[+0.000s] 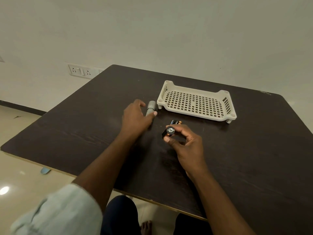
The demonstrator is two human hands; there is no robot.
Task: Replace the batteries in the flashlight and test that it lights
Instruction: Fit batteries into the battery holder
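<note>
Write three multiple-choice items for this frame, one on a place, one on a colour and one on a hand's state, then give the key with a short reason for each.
1. Where does the flashlight body lie?
A. inside the tray
B. on the table just left of the tray
C. on the floor

2. What colour is the perforated tray?
A. cream white
B. red
C. black

3. What is the right hand doing?
A. lying flat on the table
B. gripping the tray
C. pinching the battery holder

Answers:
1 B, the grey tube rests on the dark table beside the tray's left corner, with the left hand on it.
2 A, its plastic is pale cream.
3 C, thumb and fingers curl round the black holder, its round end toward the camera.
</note>
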